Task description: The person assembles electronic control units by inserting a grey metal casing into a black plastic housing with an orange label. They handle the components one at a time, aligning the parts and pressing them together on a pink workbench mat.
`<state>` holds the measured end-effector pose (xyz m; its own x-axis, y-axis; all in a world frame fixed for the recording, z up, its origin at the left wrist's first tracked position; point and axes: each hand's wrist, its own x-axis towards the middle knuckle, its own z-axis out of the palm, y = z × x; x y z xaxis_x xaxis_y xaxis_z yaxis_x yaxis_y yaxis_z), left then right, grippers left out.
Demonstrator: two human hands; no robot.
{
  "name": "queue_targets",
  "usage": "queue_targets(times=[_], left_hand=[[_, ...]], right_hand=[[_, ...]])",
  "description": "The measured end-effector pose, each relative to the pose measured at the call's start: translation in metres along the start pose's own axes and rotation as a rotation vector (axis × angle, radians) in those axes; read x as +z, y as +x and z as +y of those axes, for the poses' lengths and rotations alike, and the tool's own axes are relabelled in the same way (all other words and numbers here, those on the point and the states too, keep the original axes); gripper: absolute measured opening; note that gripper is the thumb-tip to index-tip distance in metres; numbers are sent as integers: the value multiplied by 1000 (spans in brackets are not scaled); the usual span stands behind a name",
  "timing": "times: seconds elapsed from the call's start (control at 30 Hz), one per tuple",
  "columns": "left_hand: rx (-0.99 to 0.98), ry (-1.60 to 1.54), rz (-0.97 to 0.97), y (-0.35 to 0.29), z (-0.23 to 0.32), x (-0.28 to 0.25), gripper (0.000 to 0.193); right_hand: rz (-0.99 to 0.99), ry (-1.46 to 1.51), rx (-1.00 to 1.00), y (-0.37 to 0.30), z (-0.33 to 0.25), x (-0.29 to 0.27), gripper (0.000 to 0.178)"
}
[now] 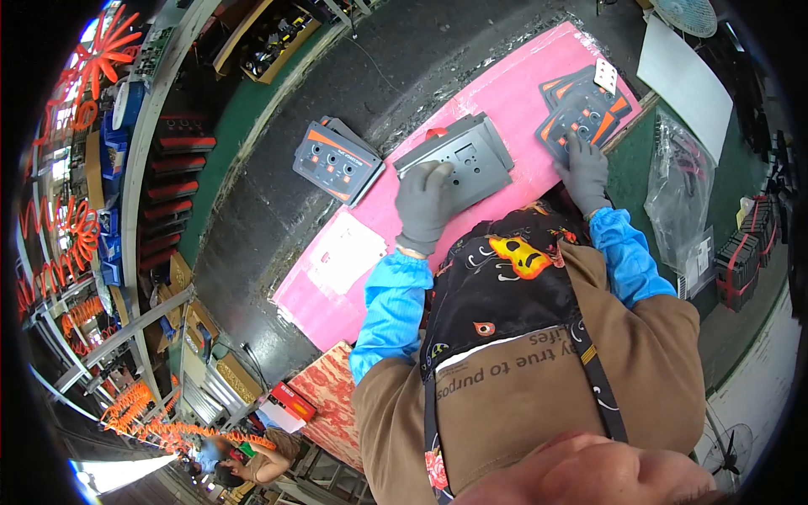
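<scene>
A grey metal casing [473, 160] with punched holes lies on a pink sheet [480, 99] in front of me. My left hand [423, 206], in a grey glove, has its fingers curled at the casing's near left edge and holds it. To the right, my gloved right hand [583, 172] grips the near edge of a dark panel [578, 120] with orange stripes and round holes. That panel overlaps similar panels, with a white card [605, 76] on top. A bit of red shows at the casing's far edge; what it belongs to is hidden.
Left of the casing lies another stack of dark and orange panels [335, 162]. White paper [345, 251] rests on the pink sheet. Plastic bags [677, 194] and a white board [686, 84] lie at the right. Orange coiled hoses [63, 236] hang at far left; another person [265, 463] is beyond.
</scene>
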<state>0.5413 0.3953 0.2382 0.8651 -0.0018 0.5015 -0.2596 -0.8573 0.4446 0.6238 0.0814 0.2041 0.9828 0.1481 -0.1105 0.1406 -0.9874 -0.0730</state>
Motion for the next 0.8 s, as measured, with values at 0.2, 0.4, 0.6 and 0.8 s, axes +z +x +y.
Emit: queue_targets(times=[0.2, 0.4, 0.6, 0.8], left_hand=[[57, -158, -81, 17, 35, 15, 40], [48, -228, -207, 16, 47, 20, 33], [-344, -711, -369, 39, 83, 10, 29], [-694, -1054, -278, 49, 90, 7, 40]], right_hand=[[241, -29, -93, -12, 10, 45, 61], [239, -1, -91, -10, 23, 24, 34], [654, 2, -376, -19, -26, -99, 28], [675, 190, -777, -29, -71, -112, 33]])
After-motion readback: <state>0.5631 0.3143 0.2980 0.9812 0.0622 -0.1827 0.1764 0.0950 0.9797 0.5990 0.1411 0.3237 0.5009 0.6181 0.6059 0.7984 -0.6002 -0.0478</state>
